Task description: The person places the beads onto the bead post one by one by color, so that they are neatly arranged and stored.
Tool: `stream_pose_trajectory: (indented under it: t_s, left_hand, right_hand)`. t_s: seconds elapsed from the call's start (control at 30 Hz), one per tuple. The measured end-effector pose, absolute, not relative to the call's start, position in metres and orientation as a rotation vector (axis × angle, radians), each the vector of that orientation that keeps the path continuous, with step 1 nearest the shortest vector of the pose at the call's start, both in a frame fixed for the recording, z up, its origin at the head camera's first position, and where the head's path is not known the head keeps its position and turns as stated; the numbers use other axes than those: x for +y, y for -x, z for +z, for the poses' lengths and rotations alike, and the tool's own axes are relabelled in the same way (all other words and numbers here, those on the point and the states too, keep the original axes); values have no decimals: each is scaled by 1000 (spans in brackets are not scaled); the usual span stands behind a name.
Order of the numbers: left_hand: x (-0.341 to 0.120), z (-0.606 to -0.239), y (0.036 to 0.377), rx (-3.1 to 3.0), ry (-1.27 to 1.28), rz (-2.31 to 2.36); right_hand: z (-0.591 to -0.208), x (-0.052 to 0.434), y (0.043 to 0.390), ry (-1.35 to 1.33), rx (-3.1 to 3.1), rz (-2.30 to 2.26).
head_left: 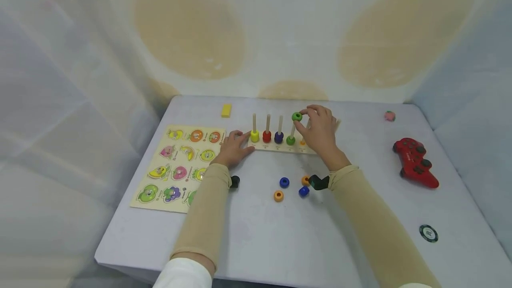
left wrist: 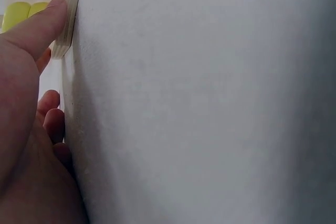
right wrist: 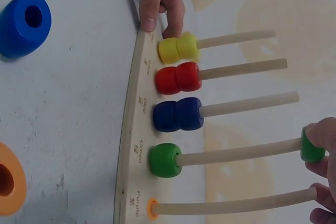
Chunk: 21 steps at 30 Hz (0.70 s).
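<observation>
A wooden peg board (head_left: 276, 148) with upright pegs lies across the table. My left hand (head_left: 234, 149) pinches its left end, with the thumb (left wrist: 50, 22) at the front edge. Two yellow beads (right wrist: 178, 48), two red beads (right wrist: 178, 78) and two dark blue beads (right wrist: 178, 114) are stacked on their pegs. One green bead (right wrist: 165, 160) sits at the base of the green peg. My right hand (head_left: 322, 132) pinches another green bead (head_left: 297, 116) between thumb and index finger, right at that peg's top. The neighbouring peg, marked Purple, has an orange piece (right wrist: 152, 209) at its foot.
In front of the board lie loose blue beads (head_left: 284, 182) and orange beads (head_left: 278, 196). A fruit puzzle board (head_left: 160, 146) is under the left forearm. A yellow block (head_left: 226, 110) lies behind. Rightward are a red game controller (head_left: 416, 163), a poker chip (head_left: 429, 233) and a small pink piece (head_left: 390, 116).
</observation>
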<state>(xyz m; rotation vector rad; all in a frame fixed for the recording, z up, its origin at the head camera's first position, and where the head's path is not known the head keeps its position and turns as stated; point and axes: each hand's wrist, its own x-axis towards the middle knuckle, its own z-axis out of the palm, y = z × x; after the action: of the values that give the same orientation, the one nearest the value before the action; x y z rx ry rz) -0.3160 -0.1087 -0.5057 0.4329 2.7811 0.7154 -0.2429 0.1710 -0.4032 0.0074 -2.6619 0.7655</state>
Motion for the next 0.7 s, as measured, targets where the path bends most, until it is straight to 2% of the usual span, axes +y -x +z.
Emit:
stream_pose_trajectory:
  t_s: [0.47,0.7]
  left_hand:
    - [-111,-502,314,2770,-400,674]
    - [-110,-500,317,2781,-426,661]
  right_hand:
    - [-405,173,236,-54,-2591,810]
    - [-416,178,219,-80,-2549,841]
